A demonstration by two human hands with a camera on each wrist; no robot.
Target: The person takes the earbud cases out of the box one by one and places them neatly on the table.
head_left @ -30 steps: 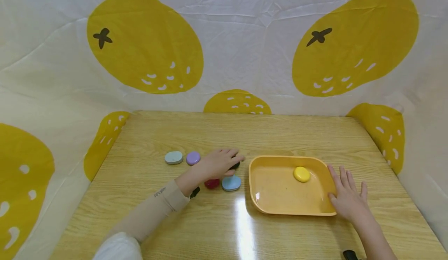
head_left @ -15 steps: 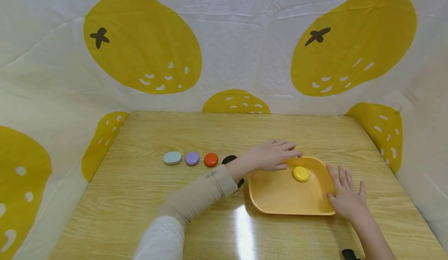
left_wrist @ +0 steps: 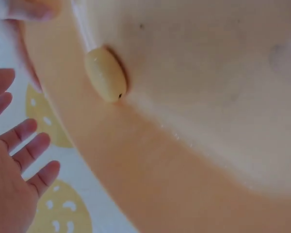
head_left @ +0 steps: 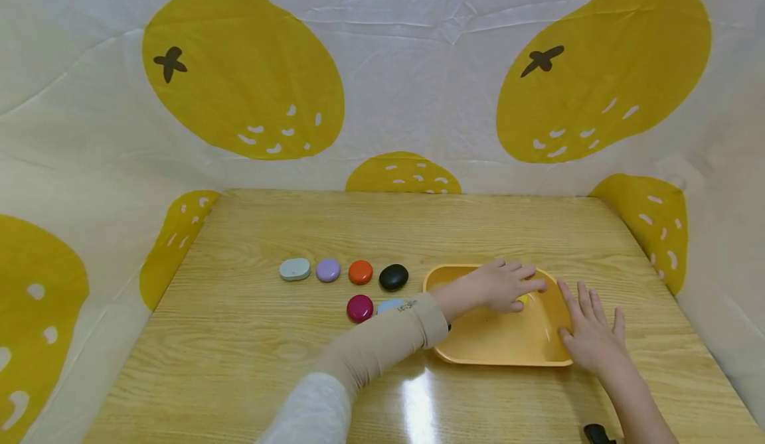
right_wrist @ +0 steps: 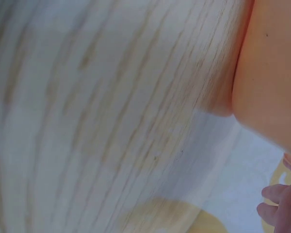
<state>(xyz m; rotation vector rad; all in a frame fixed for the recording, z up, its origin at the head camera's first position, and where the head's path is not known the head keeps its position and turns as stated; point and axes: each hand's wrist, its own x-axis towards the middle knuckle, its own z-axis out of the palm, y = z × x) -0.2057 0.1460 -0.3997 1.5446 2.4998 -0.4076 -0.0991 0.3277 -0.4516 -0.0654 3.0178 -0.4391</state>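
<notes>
My left hand hovers over the yellow-orange plastic tray, fingers spread and holding nothing. Just beneath its fingertips is a smooth yellow pebble-shaped piece, mostly covered in the head view. In the left wrist view the same yellow piece lies inside the tray by its wall, apart from the extended fingers. My right hand rests at the tray's right side, its fingers extended and the thumb touching the rim.
Left of the tray lie pale grey-green, lilac, orange-red, black and crimson pieces. A light blue one is partly behind the left sleeve. A patterned cloth hangs behind the wooden table.
My left hand has moved right, from above the loose pieces to over the tray and the yellow piece. This uncovers the orange-red, black and crimson pieces. My right hand stays at the tray's side.
</notes>
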